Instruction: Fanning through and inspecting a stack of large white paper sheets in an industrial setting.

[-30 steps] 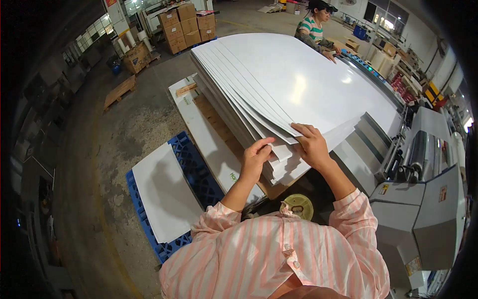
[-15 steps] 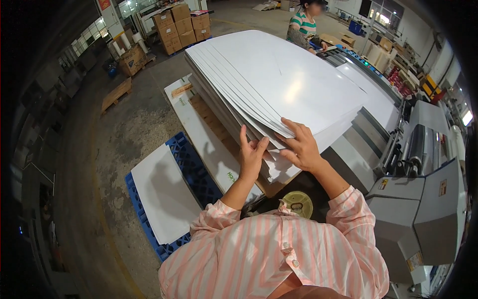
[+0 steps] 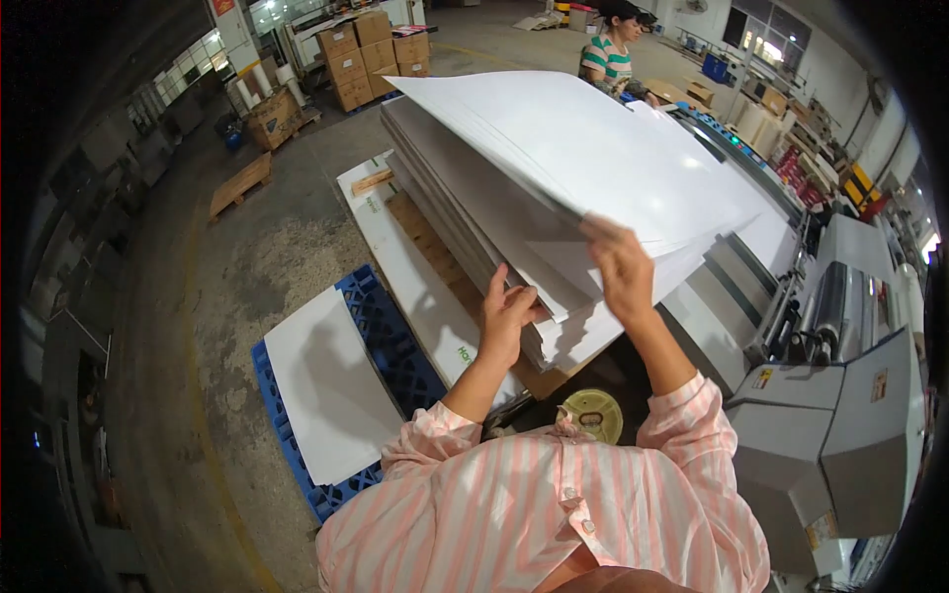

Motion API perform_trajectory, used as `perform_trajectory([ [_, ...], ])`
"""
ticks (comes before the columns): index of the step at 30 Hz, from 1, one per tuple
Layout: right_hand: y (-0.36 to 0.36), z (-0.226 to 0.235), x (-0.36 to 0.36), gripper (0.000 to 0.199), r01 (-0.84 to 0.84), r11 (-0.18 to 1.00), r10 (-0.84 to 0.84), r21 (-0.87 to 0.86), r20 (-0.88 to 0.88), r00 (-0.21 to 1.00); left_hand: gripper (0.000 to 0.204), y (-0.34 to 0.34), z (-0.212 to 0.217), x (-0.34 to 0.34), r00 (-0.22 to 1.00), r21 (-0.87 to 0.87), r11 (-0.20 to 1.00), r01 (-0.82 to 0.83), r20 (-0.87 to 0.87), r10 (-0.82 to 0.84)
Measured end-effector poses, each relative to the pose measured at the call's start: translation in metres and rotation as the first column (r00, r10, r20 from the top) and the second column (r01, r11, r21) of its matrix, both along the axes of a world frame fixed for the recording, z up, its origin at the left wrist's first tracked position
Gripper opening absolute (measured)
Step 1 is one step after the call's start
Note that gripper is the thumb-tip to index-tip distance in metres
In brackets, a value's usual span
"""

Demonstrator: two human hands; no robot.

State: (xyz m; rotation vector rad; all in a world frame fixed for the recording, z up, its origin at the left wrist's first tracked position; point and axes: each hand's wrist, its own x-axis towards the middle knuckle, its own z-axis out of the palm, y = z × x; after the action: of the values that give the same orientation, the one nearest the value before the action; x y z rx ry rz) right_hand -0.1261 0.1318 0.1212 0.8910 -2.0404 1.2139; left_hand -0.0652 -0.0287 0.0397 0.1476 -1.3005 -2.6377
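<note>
Top sheets: white and glossy, (image 3: 593, 158) raised along the left side of the stack, (image 3: 460, 183) far left corner up in the air, a shadowed gap beneath them; toward the right they lie back down over it. How many there are, I cannot tell.
Right hand: (image 3: 621, 265) above the stack's near end, fingers bent around the edge of the top sheets and holding it up; the outline is blurred.
Left hand: (image 3: 508, 314) at the stack's near left edge, touching the paper there, thumb and one finger parted in a narrow V; whether the other fingers grip anything, I cannot tell.
Stack's near corner: the layers are uneven, some jutting past others.
Base: (image 3: 423, 229) brown wood, under the stack and showing along its left side.
Board: (image 3: 407, 294) white with green print, left of the stack, outside the base.
Blue pallet: (image 3: 375, 314) farther left of the stack, on the floor.
Small pile: (image 3: 328, 385) white sheets on the blue pallet, left of the stack and well apart from it.
Disc: (image 3: 600, 407) round and yellowish, just off the stack's near end.
Machine: (image 3: 786, 395) grey, with rollers, right of the stack.
Co-worker: (image 3: 608, 61) in a green-and-white striped top, beyond the stack's far right side.
Cartons: (image 3: 358, 64) brown, piled up beyond the stack's far left corner.
</note>
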Motion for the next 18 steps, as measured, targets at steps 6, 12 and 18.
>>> perform_trajectory([
  [6, 0.005, -0.025, 0.01, 0.029, 0.009, 0.907, 0.035, 0.421, -0.096, 0.995, 0.072, 0.005, 0.006, 0.002, 0.998, -0.102, 0.993, -0.06, -0.031, 0.057],
  [12, 0.003, 0.005, 0.022, 0.049, 0.059, 0.874, 0.098, 0.482, -0.294, 0.951, 0.019, 0.005, 0.001, -0.004, 0.998, -0.214, 0.975, -0.055, -0.028, 0.05],
  [18, 0.009, -0.002, 0.015, 0.036, 0.072, 0.83, 0.081, 0.554, -0.247, 0.966, 0.013, -0.003, -0.005, -0.001, 0.999, -0.319, 0.947, 0.046, -0.014, -0.053],
])
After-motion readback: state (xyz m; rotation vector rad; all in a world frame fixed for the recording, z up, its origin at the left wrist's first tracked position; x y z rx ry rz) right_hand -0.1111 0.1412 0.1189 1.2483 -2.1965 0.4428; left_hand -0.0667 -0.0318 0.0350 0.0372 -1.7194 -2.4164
